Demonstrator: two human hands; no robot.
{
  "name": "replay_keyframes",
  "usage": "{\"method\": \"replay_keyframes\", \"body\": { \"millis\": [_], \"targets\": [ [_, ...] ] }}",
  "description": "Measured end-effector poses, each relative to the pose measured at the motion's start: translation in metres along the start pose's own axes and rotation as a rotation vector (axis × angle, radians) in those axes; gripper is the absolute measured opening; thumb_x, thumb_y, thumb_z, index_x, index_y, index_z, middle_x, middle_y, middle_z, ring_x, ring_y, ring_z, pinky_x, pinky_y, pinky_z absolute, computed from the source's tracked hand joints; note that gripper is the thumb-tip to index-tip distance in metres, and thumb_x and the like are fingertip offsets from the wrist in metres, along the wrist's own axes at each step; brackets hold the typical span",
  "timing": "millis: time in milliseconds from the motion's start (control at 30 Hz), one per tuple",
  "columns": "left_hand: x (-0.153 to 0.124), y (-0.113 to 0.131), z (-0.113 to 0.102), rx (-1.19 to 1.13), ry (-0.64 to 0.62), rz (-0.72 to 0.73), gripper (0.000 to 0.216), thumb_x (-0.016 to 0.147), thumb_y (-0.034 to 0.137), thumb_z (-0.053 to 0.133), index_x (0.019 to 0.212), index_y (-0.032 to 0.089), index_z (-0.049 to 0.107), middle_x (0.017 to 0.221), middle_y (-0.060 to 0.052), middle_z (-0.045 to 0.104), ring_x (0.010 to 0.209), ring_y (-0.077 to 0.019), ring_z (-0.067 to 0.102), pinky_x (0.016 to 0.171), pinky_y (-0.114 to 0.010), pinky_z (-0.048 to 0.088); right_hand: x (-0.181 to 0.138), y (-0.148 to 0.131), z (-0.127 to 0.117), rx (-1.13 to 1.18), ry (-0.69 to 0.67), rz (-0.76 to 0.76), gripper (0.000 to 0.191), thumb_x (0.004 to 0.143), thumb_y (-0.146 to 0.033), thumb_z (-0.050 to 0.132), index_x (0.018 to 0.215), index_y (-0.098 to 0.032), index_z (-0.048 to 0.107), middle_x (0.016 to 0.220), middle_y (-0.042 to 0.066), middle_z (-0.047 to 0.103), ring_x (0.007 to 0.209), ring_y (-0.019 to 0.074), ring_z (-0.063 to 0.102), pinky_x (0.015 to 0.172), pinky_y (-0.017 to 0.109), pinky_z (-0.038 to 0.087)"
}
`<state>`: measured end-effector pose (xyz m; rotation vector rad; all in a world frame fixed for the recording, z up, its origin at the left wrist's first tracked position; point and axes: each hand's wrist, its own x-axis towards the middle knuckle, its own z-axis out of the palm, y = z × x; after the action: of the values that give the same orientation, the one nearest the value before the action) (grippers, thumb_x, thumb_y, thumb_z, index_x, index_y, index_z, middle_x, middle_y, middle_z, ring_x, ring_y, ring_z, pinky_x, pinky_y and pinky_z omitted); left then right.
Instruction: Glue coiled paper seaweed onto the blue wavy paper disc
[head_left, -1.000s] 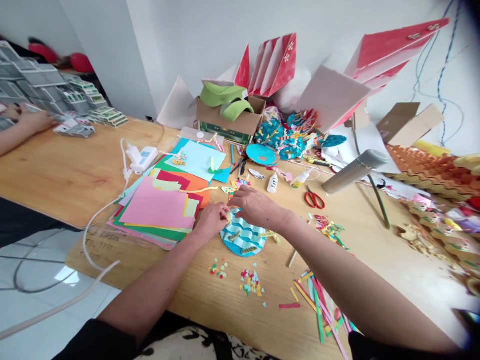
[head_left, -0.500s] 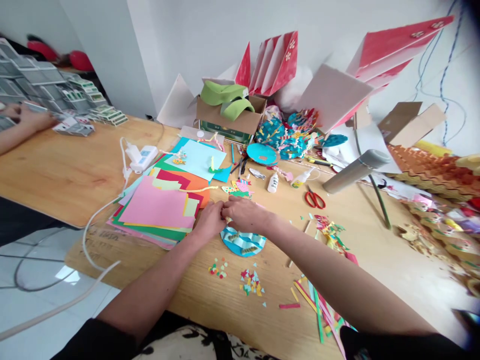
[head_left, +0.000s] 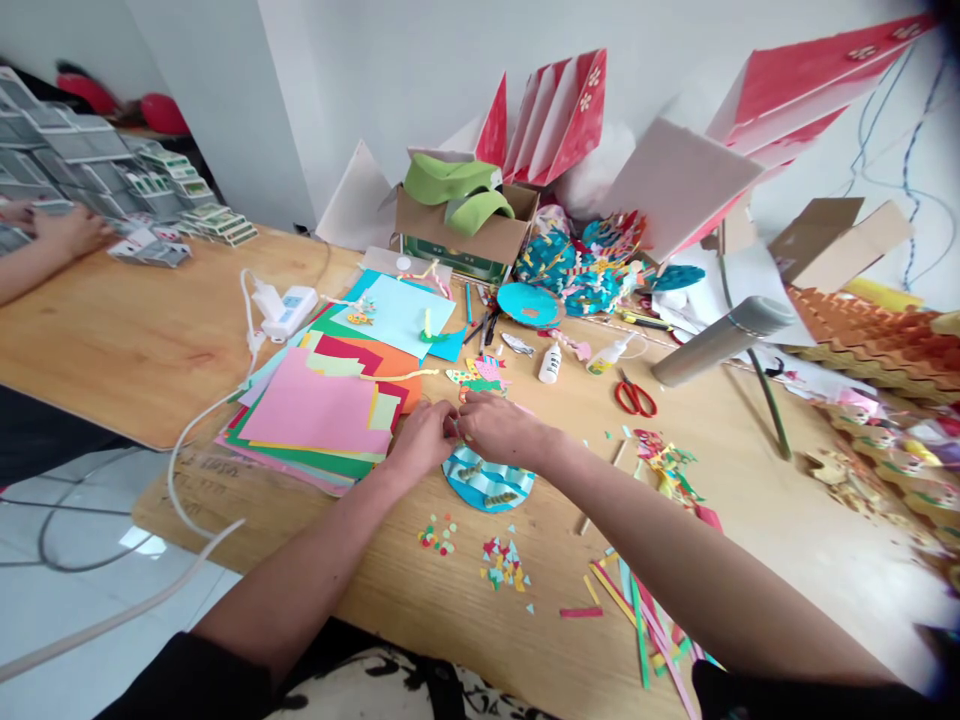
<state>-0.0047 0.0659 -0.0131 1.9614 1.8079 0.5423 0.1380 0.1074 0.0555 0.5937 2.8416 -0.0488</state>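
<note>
My left hand (head_left: 421,438) and my right hand (head_left: 498,426) meet fingertip to fingertip over the far edge of a round blue paper disc (head_left: 489,482) with wavy light-blue strips and small paper fish on it. Both hands have their fingers curled and pinched together on a small piece that I cannot make out. The disc lies flat on the wooden table (head_left: 150,350). A stack of coloured paper sheets (head_left: 322,410) lies just left of my left hand.
Small paper scraps (head_left: 504,566) and paper strips (head_left: 637,610) lie near the front edge. Red scissors (head_left: 634,396), glue bottles (head_left: 550,364), a grey tube (head_left: 721,340) and a cardboard box (head_left: 469,235) stand behind. Another person's hand (head_left: 64,232) works at the far left. A white cable (head_left: 199,440) hangs over the edge.
My right hand has drawn leftward to meet the left hand at the disc's far edge. The view has shifted slightly.
</note>
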Motion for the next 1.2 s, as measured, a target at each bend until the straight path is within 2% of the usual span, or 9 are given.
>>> {"method": "replay_keyframes", "body": {
  "millis": [333,467,567,833,967,1067,1200],
  "targets": [
    [-0.003,0.004,-0.004,-0.019,-0.010,0.006,0.022,0.071,0.011,0.064,0.092,0.019,0.064,0.080,-0.002,0.071,0.093,-0.0215,0.061,0.077,-0.028,0.046,-0.005,0.003,0.005,-0.019,0.014,-0.016,0.019,0.083,-0.010,0.052,0.082,-0.012,0.071,0.079,0.011,0.068,0.086,0.0225,0.056,0.075,0.032,0.036],
    [-0.003,0.005,-0.005,-0.027,-0.005,0.017,0.021,0.072,0.010,0.063,0.091,0.018,0.064,0.079,-0.002,0.071,0.091,-0.0218,0.060,0.076,-0.028,0.045,-0.008,0.005,0.003,0.051,0.031,0.024,0.012,0.082,-0.018,0.063,0.090,-0.013,0.070,0.088,0.011,0.069,0.093,0.0241,0.056,0.078,0.032,0.037],
    [-0.003,0.005,-0.006,-0.032,0.002,0.023,0.020,0.071,0.009,0.061,0.088,0.019,0.063,0.076,-0.002,0.071,0.091,-0.0222,0.059,0.074,-0.028,0.045,-0.013,0.007,-0.001,0.108,0.056,0.039,0.026,0.077,-0.023,0.072,0.100,-0.013,0.068,0.092,0.011,0.069,0.097,0.0243,0.055,0.080,0.031,0.038],
    [-0.003,0.002,-0.003,-0.053,-0.001,0.051,0.019,0.070,0.006,0.061,0.082,0.021,0.062,0.075,0.000,0.072,0.091,-0.0216,0.060,0.078,-0.029,0.046,-0.026,0.011,-0.019,0.214,0.075,0.089,0.031,0.074,-0.015,0.074,0.105,-0.017,0.069,0.094,0.008,0.070,0.095,0.0233,0.055,0.081,0.032,0.040],
    [-0.002,0.002,-0.003,-0.053,0.003,0.036,0.020,0.070,0.007,0.063,0.084,0.021,0.063,0.075,0.000,0.072,0.093,-0.0223,0.060,0.077,-0.030,0.046,-0.025,0.007,-0.021,0.228,0.067,0.078,0.024,0.077,-0.021,0.074,0.099,-0.017,0.070,0.091,0.009,0.070,0.091,0.0216,0.057,0.080,0.031,0.041],
    [-0.002,0.003,-0.003,-0.054,-0.001,0.028,0.020,0.070,0.007,0.065,0.084,0.021,0.063,0.076,0.000,0.072,0.093,-0.0218,0.061,0.077,-0.029,0.046,-0.021,0.005,-0.020,0.221,0.058,0.109,0.010,0.084,-0.020,0.065,0.089,-0.015,0.072,0.085,0.010,0.069,0.087,0.0197,0.059,0.075,0.028,0.041],
    [-0.003,0.003,-0.004,-0.051,-0.008,0.023,0.020,0.070,0.009,0.066,0.087,0.021,0.063,0.076,0.000,0.072,0.093,-0.0216,0.061,0.076,-0.029,0.046,-0.018,0.004,-0.018,0.211,0.063,0.146,0.015,0.086,-0.018,0.058,0.082,-0.014,0.072,0.080,0.010,0.068,0.082,0.0184,0.060,0.071,0.026,0.040]
  ]
}}
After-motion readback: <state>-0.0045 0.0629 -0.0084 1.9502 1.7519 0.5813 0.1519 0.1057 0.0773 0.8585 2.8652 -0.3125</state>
